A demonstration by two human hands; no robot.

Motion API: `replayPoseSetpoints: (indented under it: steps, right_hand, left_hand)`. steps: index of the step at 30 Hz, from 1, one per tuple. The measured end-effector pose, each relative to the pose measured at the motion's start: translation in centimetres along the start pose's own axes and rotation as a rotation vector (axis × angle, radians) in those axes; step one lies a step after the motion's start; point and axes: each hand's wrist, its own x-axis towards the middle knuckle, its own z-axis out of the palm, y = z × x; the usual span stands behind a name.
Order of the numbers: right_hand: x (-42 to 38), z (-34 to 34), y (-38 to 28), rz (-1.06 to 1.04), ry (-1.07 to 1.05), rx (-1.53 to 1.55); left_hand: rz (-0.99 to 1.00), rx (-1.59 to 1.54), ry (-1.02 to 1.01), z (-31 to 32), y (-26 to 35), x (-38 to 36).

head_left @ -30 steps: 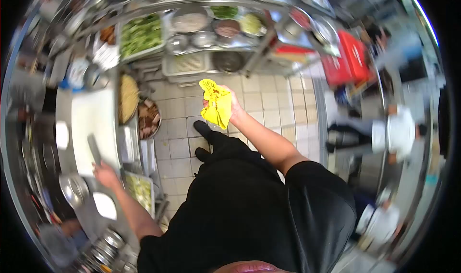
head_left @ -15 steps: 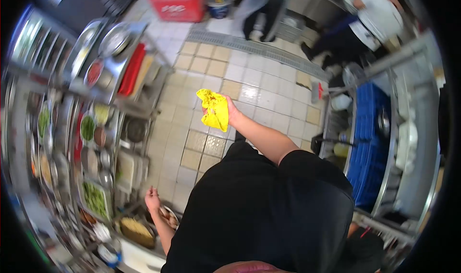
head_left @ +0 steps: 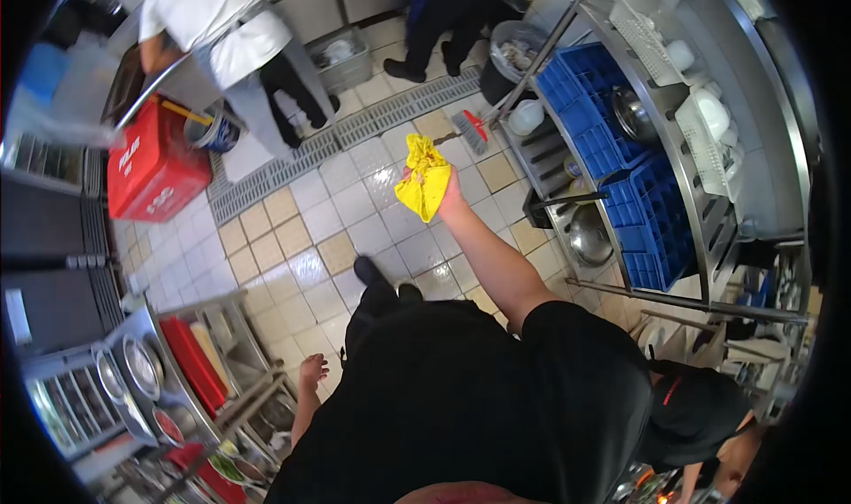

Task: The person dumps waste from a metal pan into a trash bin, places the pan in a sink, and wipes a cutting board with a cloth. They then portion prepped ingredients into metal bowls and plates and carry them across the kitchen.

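Observation:
A crumpled yellow cloth (head_left: 423, 179) with darker spots on it is held out in front of me, over the tiled floor. My right hand (head_left: 452, 192) grips it from the right side, closed round the cloth, which hides most of the fingers. My left hand (head_left: 313, 371) hangs low by my left side with nothing in it. Its fingers are loosely apart, close to the end of a metal counter (head_left: 244, 344).
Blue crates (head_left: 651, 225) and white baskets (head_left: 706, 140) fill a metal rack on the right. A broom head (head_left: 470, 132) lies ahead near a bin (head_left: 514, 56). A red box (head_left: 160, 167) stands at left. Two people work ahead; another person (head_left: 700, 415) is behind right.
My view has swung to the right, and the rack and floor drain now appear nearer. The cloth stays in my right hand; the counter with food pans has slid toward the lower left.

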Motion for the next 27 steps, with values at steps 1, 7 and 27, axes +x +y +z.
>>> replayPoseSetpoints:
  steps: [1, 7, 27]
  right_hand:
    - [1.5, -0.7, -2.2, -0.054, -0.009, 0.016]
    - [8.8, -3.0, -14.4, -0.399, 0.039, 0.133]
    - [30.8, -7.6, -68.0, -0.902, 2.055, -1.390]
  left_hand:
    - [0.013, 0.042, -0.004, -0.2, 4.1, 1.5]
    - [0.140, 0.143, -0.009, -1.0, 28.7, 12.4]
    - [0.051, 0.104, -0.507, 17.4, 78.1, 15.5]
